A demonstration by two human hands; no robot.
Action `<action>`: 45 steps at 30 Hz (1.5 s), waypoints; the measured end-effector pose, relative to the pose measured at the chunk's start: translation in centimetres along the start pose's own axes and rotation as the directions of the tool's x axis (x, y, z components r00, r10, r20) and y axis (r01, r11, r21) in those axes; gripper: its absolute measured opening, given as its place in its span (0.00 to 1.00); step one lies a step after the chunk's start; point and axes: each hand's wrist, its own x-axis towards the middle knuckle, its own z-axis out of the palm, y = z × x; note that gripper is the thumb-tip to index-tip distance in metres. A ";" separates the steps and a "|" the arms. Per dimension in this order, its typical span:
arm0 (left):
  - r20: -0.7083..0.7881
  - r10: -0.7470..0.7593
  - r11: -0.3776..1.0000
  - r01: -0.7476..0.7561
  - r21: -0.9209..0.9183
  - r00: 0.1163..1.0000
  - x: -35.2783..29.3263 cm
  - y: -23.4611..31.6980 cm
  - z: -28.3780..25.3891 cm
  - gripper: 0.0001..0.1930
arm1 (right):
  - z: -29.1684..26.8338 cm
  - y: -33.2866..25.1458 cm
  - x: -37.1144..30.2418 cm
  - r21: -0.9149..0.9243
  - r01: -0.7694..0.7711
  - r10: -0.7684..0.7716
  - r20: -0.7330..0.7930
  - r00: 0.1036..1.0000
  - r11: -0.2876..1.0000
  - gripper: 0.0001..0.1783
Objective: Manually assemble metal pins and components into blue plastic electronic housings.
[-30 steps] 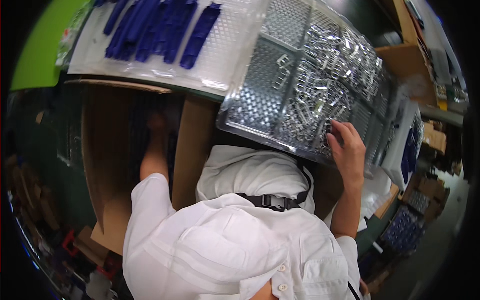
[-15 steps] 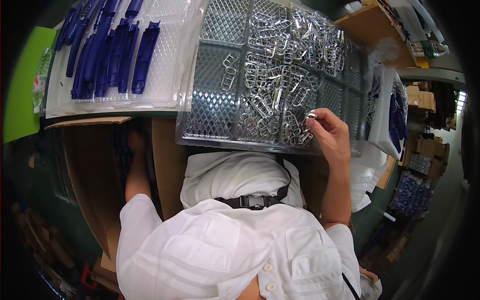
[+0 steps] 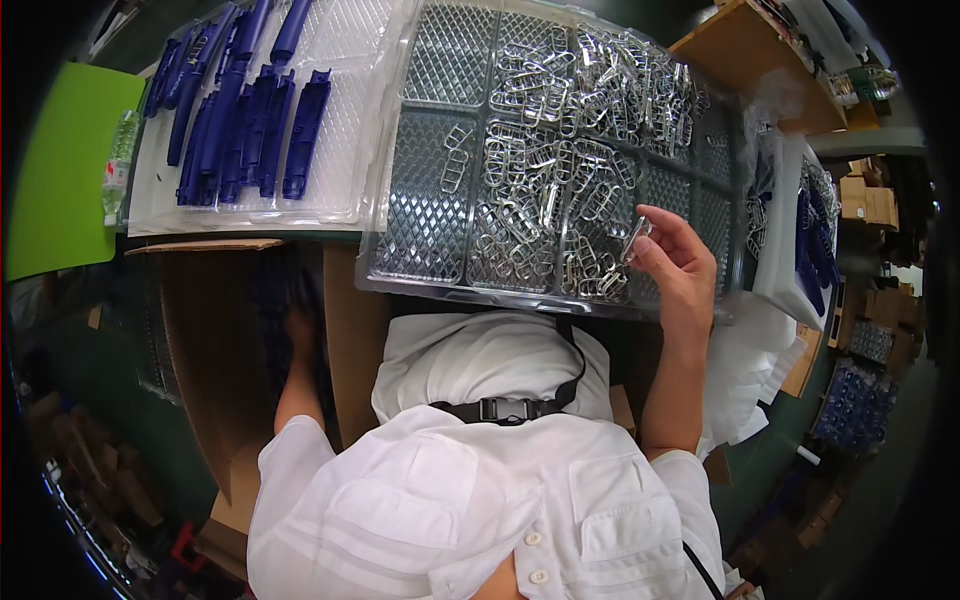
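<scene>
Head view: from my remote seat I look down on a clear compartmented tray and, left of the lap, an open cardboard box
Right hand: thumb and forefinger pinched on one metal clip; I read the fingertip grip as suiting so small a piece, leaving most of it uncovered
Clip position: in the fingers, seen against the tray's near right part; I cannot tell its height
Clip axis: long axis aslant, upper end up and rightward, lower end toward the tray's near edge
Left hand: down in the box's shadow, beside dark blue pieces; I cannot tell whether it grips anything
Loose clips: heaped at mixed angles, the dividers presumably there to contain them
Blue strips: roughly parallel on a pale tray, perhaps for easy picking
</scene>
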 end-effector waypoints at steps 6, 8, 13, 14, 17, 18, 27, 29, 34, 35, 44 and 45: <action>0.214 -0.401 0.309 0.351 -0.884 0.891 -4.0 -4.6 -2.4 0.22 | -1.4 1.0 -0.6 0.062 -0.035 0.035 0.001 0.999 0.997 0.11; 0.204 -0.632 0.070 0.317 -0.946 0.748 -4.6 -5.3 -4.8 0.25 | -1.6 1.6 -0.3 0.069 -0.031 0.027 0.058 0.998 0.997 0.09; 0.072 -0.642 -0.101 0.009 -0.995 0.763 -8.5 6.9 -15.4 0.27 | -2.9 3.3 -0.8 0.060 0.037 -0.035 -0.041 0.999 0.998 0.09; 0.088 -0.681 0.079 0.192 -0.978 0.727 -9.3 9.3 -18.5 0.32 | -3.5 3.8 -1.0 0.085 0.036 -0.030 -0.071 0.997 0.996 0.10; -0.070 -0.456 0.208 0.029 -0.978 0.887 -11.4 19.9 -27.1 0.38 | -4.6 4.5 -1.4 0.090 0.066 -0.061 -0.058 0.996 0.994 0.11; -0.279 -0.326 0.434 -0.119 -0.893 0.903 -11.5 19.7 -27.3 0.38 | -4.7 4.6 -1.0 0.096 0.073 -0.068 -0.053 0.996 0.993 0.10; -0.068 0.572 0.478 -0.400 -0.782 0.817 -14.9 36.8 -35.9 0.38 | -4.0 3.5 -1.7 0.208 0.118 -0.123 0.013 0.992 0.971 0.07; -0.100 0.684 0.459 -0.533 -0.711 0.723 -15.4 39.6 -36.0 0.36 | -4.1 3.2 -2.2 0.255 0.143 -0.158 0.037 0.987 0.956 0.07; -0.160 0.795 0.334 -0.643 -0.690 0.585 -15.7 43.7 -34.4 0.33 | -4.6 3.3 -3.7 0.217 0.140 -0.140 -0.017 0.990 0.966 0.07; -0.168 0.806 0.302 -0.639 -0.708 0.567 -15.8 44.4 -34.0 0.31 | -4.7 3.3 -4.0 0.251 0.157 -0.156 -0.022 0.987 0.955 0.07; 0.408 0.809 0.230 0.411 -0.882 0.423 -17.6 48.5 -29.7 0.33 | -1.0 -2.3 -6.7 0.051 0.480 -0.479 -0.030 0.877 0.876 0.15; 0.433 0.802 0.206 0.490 -0.847 0.411 -18.0 48.8 -29.4 0.32 | -0.6 -2.9 -6.6 0.038 0.479 -0.477 -0.038 0.878 0.877 0.15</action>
